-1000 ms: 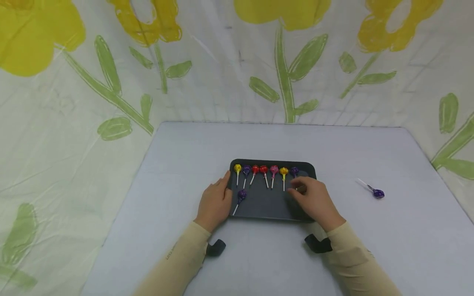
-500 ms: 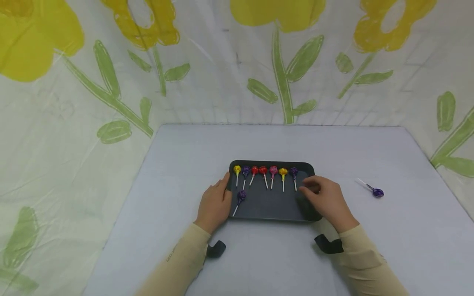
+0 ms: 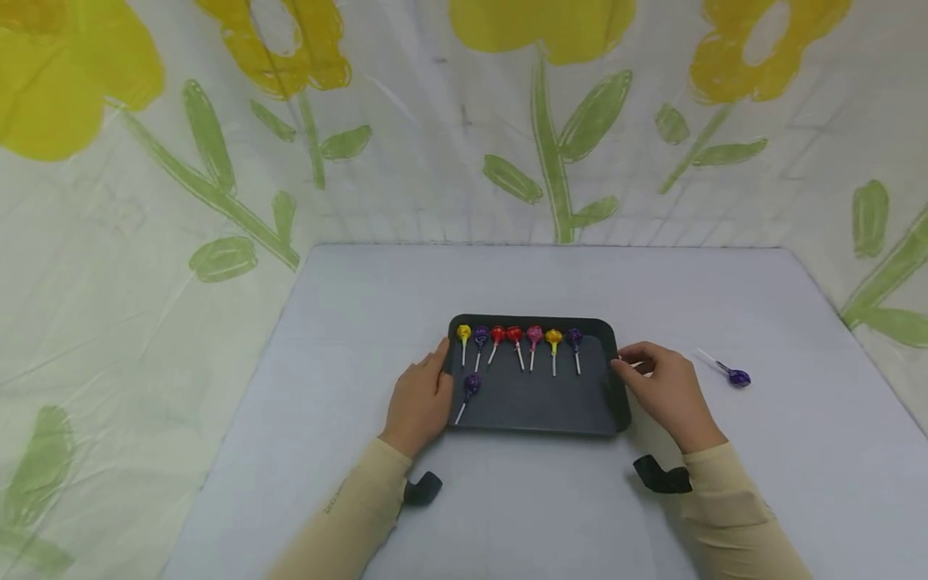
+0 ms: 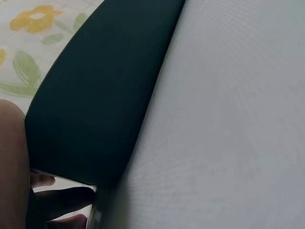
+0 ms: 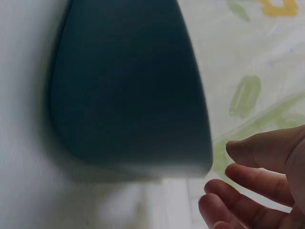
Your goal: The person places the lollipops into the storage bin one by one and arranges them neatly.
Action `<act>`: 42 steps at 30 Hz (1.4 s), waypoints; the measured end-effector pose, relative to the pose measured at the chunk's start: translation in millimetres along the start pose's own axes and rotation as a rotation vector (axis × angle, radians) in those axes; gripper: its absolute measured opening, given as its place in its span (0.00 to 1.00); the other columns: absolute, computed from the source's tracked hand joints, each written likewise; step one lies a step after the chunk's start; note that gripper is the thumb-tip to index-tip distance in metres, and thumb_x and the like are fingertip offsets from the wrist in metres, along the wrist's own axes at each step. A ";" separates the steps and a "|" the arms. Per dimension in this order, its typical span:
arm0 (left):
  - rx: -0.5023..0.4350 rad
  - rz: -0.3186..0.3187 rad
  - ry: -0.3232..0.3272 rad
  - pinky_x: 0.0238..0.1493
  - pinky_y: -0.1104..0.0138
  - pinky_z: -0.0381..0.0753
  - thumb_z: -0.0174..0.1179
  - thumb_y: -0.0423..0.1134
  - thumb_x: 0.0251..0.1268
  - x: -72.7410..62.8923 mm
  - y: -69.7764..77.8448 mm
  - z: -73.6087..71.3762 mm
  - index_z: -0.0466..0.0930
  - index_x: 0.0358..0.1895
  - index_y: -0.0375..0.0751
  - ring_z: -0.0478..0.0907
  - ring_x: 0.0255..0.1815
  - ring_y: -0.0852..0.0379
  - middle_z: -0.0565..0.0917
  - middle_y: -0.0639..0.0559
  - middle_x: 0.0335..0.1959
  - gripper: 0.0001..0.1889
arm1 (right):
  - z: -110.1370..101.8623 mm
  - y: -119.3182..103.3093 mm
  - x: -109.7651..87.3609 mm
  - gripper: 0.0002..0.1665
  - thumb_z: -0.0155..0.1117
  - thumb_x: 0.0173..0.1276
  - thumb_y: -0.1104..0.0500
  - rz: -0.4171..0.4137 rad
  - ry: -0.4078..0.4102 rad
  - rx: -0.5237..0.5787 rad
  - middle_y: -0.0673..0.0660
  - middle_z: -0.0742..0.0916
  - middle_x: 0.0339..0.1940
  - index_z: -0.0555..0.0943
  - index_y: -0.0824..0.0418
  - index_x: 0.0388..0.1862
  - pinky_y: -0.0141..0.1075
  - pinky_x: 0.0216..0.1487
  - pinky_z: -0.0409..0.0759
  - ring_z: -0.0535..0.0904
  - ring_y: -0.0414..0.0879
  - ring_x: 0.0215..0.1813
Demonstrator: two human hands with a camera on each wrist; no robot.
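Note:
A dark tray (image 3: 536, 403) lies on the table with a row of lollipops along its far side: yellow (image 3: 464, 332), purple, red, pink (image 3: 535, 333), orange-yellow (image 3: 554, 337) and purple (image 3: 574, 337). Another purple lollipop (image 3: 473, 384) is nearer the front left corner. My left hand (image 3: 420, 400) holds the tray's left edge, thumb at the rim; in the left wrist view its fingers (image 4: 66, 200) are against the end wall. My right hand (image 3: 667, 391) is at the tray's right rim, fingers loosely bent, and the right wrist view shows nothing between thumb (image 5: 257, 149) and fingers.
A purple lollipop (image 3: 739, 378) lies on the white table (image 3: 507, 515) to the right of my right hand. Behind the table hangs a pale cloth (image 3: 406, 185) printed with yellow flowers and green leaves.
My right hand has moved rightward from over the tray to its right rim, uncovering the purple lollipop at the row's right end. The left hand has stayed in place.

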State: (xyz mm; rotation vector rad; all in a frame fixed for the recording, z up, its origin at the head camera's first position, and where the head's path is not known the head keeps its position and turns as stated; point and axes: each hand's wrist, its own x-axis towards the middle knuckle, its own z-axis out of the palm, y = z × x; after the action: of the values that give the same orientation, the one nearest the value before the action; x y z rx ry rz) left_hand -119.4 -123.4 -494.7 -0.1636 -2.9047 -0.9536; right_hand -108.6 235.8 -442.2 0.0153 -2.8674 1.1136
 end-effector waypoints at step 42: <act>-0.011 0.000 0.000 0.80 0.47 0.64 0.44 0.40 0.78 -0.6 2.0 -1.0 0.65 0.81 0.42 0.71 0.77 0.43 0.74 0.43 0.75 0.30 | -66.2 92.9 -32.0 0.38 0.64 0.73 0.54 0.340 0.085 -0.167 0.88 0.72 0.60 0.68 0.82 0.70 0.71 0.56 0.71 0.65 0.81 0.64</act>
State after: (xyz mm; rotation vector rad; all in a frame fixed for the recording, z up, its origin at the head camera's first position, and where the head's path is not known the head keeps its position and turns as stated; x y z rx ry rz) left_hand -118.6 -122.4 -492.8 -0.1640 -2.8999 -0.9694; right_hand -75.9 348.6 -458.2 -0.5321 -2.9443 0.8850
